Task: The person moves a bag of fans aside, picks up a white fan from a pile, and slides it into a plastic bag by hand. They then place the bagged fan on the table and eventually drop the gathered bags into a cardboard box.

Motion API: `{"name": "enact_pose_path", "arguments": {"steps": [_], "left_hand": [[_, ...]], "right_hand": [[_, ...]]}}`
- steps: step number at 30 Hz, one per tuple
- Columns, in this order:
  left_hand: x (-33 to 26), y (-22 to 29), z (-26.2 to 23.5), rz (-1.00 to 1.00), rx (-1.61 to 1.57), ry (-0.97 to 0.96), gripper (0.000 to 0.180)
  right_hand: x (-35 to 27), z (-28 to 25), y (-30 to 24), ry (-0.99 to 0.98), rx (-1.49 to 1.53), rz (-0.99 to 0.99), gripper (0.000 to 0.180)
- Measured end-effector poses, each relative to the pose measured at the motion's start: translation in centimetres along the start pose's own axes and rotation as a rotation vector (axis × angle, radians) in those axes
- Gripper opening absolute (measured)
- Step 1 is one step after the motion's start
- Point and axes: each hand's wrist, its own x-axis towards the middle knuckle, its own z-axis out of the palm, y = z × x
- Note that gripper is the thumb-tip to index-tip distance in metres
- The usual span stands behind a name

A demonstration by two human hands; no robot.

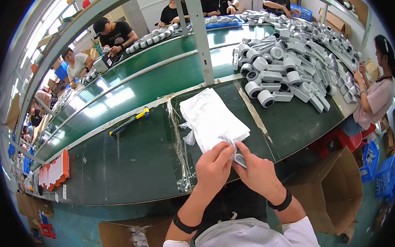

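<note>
At the near edge of the dark green table, my right hand (261, 175) closes round a white and grey handheld device (240, 159), of which only the end shows. My left hand (213, 167) is just beside it, thumb and fingers pinching the edge of a thin clear plastic bag (227, 140). The bag's opening lies close to the device; whether the device is inside it I cannot tell. Just beyond both hands is a flat stack of white plastic bags (212, 115).
A large heap of white devices (287, 63) with round heads covers the right. A yellow and blue tool (130, 121) and orange-white flat cartons (54, 170) lie left. Cardboard boxes (328, 193) stand below the table. A person (377, 89) works at right, others across the conveyor (131, 93).
</note>
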Motion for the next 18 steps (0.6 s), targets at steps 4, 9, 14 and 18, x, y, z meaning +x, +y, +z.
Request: {"name": "enact_pose_path", "arguments": {"steps": [4, 9, 14, 18], "left_hand": [[0.1, 0.9, -0.3, 0.041, 0.054, -0.062, 0.02], [-1.0, 1.0, 0.4, 0.142, 0.057, -0.081, 0.03], [-1.7, 1.0, 0.6, -0.083, -0.182, 0.051, 0.03], [-2.2, -1.3, 0.5, -0.102, -0.223, -0.033, 0.031]], "right_hand": [[0.1, -0.2, 0.0, 0.007, -0.014, 0.029, 0.065], [0.8, 1.2, 1.9, -0.049, 0.196, 0.003, 0.071], [1.0, 2.0, 2.3, -0.21, 1.261, 0.332, 0.062], [1.2, 1.7, 1.9, -0.247, 1.38, 0.353, 0.054]]}}
